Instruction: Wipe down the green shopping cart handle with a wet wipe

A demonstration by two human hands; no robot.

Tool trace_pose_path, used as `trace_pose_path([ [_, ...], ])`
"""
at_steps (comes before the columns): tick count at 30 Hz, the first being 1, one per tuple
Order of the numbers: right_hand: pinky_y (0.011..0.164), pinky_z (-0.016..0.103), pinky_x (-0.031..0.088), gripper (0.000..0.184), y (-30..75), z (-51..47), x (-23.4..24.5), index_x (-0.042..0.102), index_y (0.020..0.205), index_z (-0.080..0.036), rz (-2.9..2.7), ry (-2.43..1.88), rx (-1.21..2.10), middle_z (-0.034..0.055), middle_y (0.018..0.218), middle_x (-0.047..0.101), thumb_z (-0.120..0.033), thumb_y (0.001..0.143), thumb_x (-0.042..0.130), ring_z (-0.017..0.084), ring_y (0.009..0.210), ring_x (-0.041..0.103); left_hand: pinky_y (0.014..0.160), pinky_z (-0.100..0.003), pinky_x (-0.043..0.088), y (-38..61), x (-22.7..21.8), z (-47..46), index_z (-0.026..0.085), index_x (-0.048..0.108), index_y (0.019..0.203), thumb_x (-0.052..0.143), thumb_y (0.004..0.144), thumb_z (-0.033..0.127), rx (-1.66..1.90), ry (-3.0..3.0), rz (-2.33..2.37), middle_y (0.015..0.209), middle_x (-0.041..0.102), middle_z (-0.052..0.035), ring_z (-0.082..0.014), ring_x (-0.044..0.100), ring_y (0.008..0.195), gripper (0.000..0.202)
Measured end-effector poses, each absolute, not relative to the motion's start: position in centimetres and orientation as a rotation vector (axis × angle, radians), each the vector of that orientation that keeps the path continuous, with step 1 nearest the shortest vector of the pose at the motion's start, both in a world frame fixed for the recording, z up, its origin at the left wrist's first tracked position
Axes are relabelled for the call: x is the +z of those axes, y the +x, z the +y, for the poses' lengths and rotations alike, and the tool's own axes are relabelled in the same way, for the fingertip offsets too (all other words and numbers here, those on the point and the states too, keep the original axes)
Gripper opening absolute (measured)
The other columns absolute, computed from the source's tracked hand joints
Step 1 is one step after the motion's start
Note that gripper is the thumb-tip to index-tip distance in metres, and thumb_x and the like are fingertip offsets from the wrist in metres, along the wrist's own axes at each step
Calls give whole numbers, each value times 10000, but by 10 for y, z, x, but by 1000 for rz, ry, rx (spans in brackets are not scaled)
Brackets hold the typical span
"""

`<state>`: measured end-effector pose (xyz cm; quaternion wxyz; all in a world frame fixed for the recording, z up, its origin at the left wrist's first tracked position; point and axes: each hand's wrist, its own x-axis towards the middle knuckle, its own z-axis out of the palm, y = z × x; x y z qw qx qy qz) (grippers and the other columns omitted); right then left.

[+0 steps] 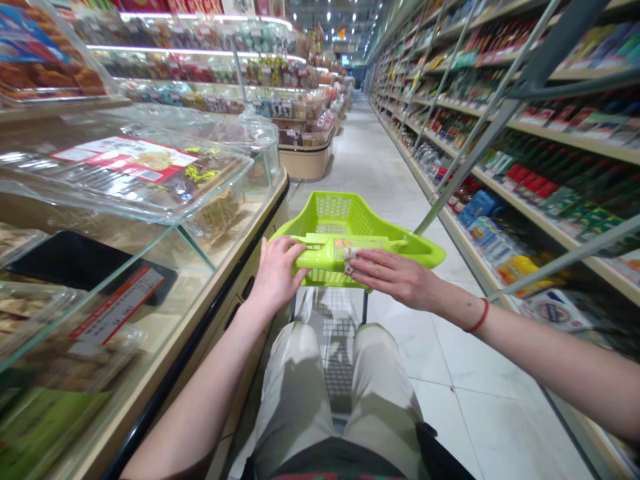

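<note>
Two pale cloth trouser legs (295,380) up close, and here's the left hand (280,270), curled round the handle of one lime-green perforated plastic shopping cart (373,223), likely steadying it. The right hand (395,275) lies flat-fingered on that handle, over one small whitish scrap (349,261); gripped or not, can't tell. The cart stands just ahead, between one glass-sided wooden counter (235,243) and long tiered shelving (550,233), presumably stepped for easy reach.
</note>
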<state>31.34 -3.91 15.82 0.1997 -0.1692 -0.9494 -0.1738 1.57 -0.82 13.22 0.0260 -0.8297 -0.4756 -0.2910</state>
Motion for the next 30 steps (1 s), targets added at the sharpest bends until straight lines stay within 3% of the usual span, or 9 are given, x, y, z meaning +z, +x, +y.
trace_pose_path([
  [5,1171,415,414,359,290,-27,158,586,1312,-80,-2615,-266,-702,123,1367,614,-93,971,476,239,1461,304,1135,-615,281,18,136,-11,238,626,1119,638,825,281,-874,-2574,-1465,1111,640,-91,-319,545,1176,298],
  [9,1140,400,454,287,235,-7,156,658,1195,-55,-2573,-146,-822,119,1286,669,-139,975,494,269,1315,527,1143,-581,296,16,139,-13,216,611,1083,609,793,212,-824,-2589,-1457,1076,649,-89,-306,561,1154,290],
  [11,1119,412,475,289,214,1,153,664,1180,-46,-2559,-101,-835,135,1259,682,-129,978,474,265,1269,573,1146,-559,306,13,140,-12,205,598,1060,580,771,164,-820,-2601,-1475,1060,654,-89,-290,576,1138,292],
  [15,1154,424,431,314,213,2,149,635,1234,-64,-2621,-141,-759,146,1333,635,-127,986,454,239,1382,453,1147,-545,310,9,139,-11,206,578,1020,574,769,161,-764,-2600,-1493,1046,653,-90,-285,587,1122,255],
  [20,1197,418,374,405,269,-19,158,544,1371,-125,-2732,-234,-623,98,1437,558,-102,975,465,204,1467,298,1152,-545,311,11,137,-11,200,566,1079,648,789,251,-736,-2556,-1457,1090,632,-100,-302,566,1145,305],
  [25,1210,396,352,464,307,-31,163,485,1426,-114,-2781,-244,-660,92,1441,555,-87,963,467,198,1463,301,1169,-561,292,14,138,-11,196,562,1109,664,774,249,-706,-2561,-1447,1129,620,-105,-312,537,1195,355],
  [30,1194,373,375,423,269,-16,153,516,1388,-71,-2751,-225,-654,129,1409,579,-117,975,435,186,1436,367,1175,-576,279,16,139,-12,185,551,1139,650,734,204,-664,-2565,-1450,1142,618,-115,-326,527,1203,417],
])
